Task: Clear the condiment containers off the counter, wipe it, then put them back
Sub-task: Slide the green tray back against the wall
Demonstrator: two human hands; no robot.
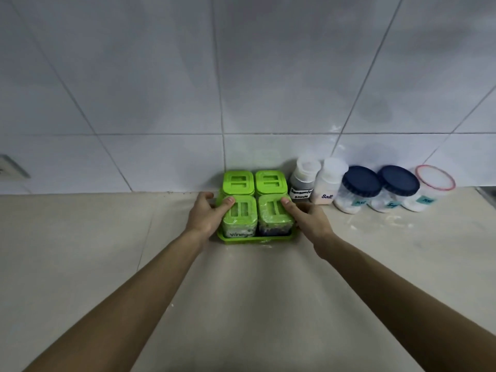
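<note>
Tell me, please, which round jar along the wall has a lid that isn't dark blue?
The jar at the far right end: its lid is clear with a red rim, while the two jars beside it have dark blue lids.

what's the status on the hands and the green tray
Left hand and right hand grip the tray sides, thumbs on the front lids. Four green tubs aboard. Bottles and jars close on the right, white powder beside them.

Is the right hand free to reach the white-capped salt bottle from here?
Probably yes: the right hand grips the green tray, and the white-capped salt bottle stands just beyond it, nothing between.
</note>
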